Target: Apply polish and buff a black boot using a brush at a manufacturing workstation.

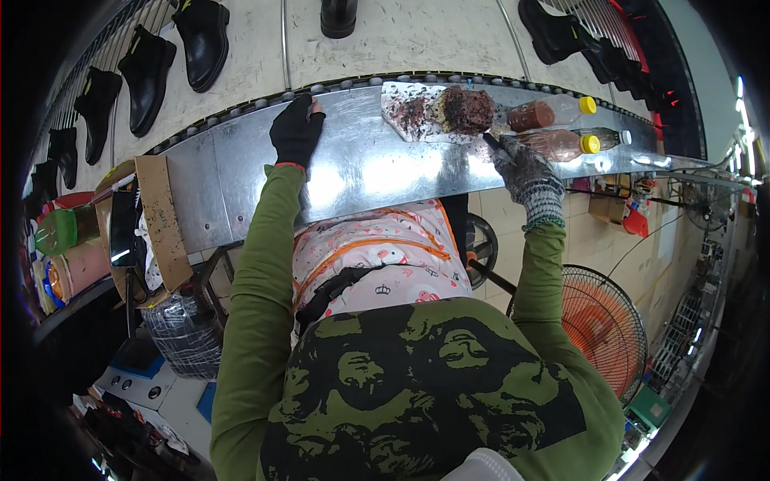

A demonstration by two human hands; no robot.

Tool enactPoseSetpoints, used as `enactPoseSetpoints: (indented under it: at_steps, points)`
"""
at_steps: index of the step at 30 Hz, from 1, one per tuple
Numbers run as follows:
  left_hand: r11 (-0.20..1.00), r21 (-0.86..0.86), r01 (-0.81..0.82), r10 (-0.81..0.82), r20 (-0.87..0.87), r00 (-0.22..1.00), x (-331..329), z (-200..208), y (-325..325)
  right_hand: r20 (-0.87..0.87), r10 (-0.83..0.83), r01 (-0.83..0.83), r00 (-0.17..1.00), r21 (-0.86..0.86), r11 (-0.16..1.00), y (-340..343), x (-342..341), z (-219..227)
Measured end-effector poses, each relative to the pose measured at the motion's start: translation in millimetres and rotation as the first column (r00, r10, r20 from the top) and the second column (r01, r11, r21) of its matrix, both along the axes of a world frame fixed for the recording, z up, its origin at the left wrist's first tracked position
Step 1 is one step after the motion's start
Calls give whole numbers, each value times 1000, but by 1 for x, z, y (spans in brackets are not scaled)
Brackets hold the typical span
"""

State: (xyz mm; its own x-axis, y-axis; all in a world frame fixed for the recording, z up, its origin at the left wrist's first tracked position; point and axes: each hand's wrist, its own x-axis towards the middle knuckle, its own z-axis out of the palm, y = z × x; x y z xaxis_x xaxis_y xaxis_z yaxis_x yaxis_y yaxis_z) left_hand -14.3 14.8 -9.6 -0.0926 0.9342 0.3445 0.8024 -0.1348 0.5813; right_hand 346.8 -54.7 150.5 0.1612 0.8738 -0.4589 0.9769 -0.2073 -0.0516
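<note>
My left hand (295, 133), in a black glove with a bare fingertip showing, rests at the far edge of the metal ledge (361, 164). Its fingers are curled in, and nothing shows in them. In a dirty grey knit glove, my right hand (525, 175) is closed beside the bottles. A short dark piece sticks out at its fingertips; its kind is too small to tell. Just beyond that hand, a dark-stained brown sponge-like lump (468, 111) lies on a stained white sheet (397, 98). Two bottles with yellow caps (545, 113) hold reddish-brown contents, and a darker bottle (601, 139) lies by them.
Past the ledge runs a pale conveyor belt (401, 40) carrying black boots (200, 44) on both sides. A cardboard box (163, 216) stands at the ledge's left end. An orange-bladed floor fan (601, 329) is at my right, with a dark handwheel (484, 250) below the ledge.
</note>
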Motion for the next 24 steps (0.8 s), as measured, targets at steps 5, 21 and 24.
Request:
enactPoseSetpoints:
  at_steps: [5,21,24]
  points:
    - [1000,-9,0,0,10,1000,-1,-2,1,-38,70,-65,997,116,991,-12,11,3]
    - [1000,-20,-12,11,-43,999,-1,-3,2,51,112,-114,992,38,993,9,11,-25]
    - [1000,15,-1,2,-36,999,-4,-9,3,71,72,-73,995,13,997,8,9,-24]
